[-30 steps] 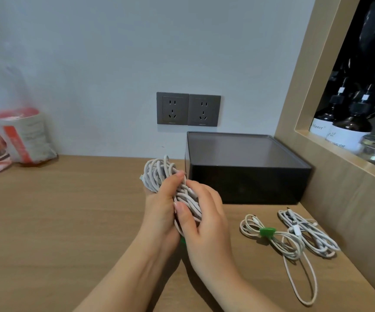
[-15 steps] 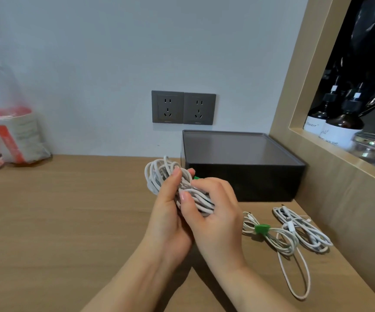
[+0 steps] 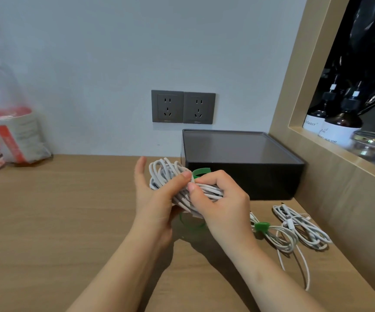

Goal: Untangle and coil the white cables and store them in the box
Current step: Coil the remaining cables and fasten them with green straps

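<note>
I hold a coiled bundle of white cable above the wooden desk, in front of the black box. My left hand cradles the bundle from below, its thumb pressed on top. My right hand grips the bundle's right end, thumb and fingers curled round it. A green strap loops around the bundle, one end sticking up behind my right fingers and another part hanging below. Two more white cable bundles lie on the desk at the right: one tied with a green strap, one beside it.
The box stands against the wall under two grey sockets. A wooden niche at the right holds dark bottles and a glass jar. Plastic-bagged items sit at the far left of the desk.
Both hands have lifted the bundle slightly and turned it; the green strap's end now shows above the cable behind my right fingers. My left fingers have spread behind the coil.
</note>
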The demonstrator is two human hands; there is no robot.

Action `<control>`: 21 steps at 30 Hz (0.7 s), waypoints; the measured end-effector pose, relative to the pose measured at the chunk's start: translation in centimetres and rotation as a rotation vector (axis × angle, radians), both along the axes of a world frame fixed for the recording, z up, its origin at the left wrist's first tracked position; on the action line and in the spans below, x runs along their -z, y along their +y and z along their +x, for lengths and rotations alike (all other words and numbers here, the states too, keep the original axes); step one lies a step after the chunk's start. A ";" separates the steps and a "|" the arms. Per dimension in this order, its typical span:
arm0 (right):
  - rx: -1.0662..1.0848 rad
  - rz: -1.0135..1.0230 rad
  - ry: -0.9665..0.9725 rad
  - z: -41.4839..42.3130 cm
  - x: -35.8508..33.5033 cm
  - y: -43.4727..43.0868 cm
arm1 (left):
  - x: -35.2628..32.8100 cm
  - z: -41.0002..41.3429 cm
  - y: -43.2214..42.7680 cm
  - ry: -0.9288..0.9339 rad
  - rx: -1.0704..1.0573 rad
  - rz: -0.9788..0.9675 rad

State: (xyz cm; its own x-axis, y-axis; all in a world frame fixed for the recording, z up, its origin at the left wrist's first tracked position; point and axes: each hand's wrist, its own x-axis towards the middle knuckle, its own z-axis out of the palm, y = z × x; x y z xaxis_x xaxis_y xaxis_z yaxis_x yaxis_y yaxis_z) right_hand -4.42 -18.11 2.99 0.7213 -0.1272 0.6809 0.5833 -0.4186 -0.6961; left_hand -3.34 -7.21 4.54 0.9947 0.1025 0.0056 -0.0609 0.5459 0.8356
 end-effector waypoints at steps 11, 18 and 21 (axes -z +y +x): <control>-0.075 -0.389 -0.041 0.2 -0.2 -2.0 | -0.8 0.5 3.5 0.223 0.523 0.189; -0.061 -0.449 0.043 -0.1 0.0 -2.7 | 0.4 0.5 1.5 0.206 0.311 0.352; -0.089 -0.368 0.213 -0.2 -0.5 -2.7 | 0.9 0.6 1.2 0.156 0.229 0.346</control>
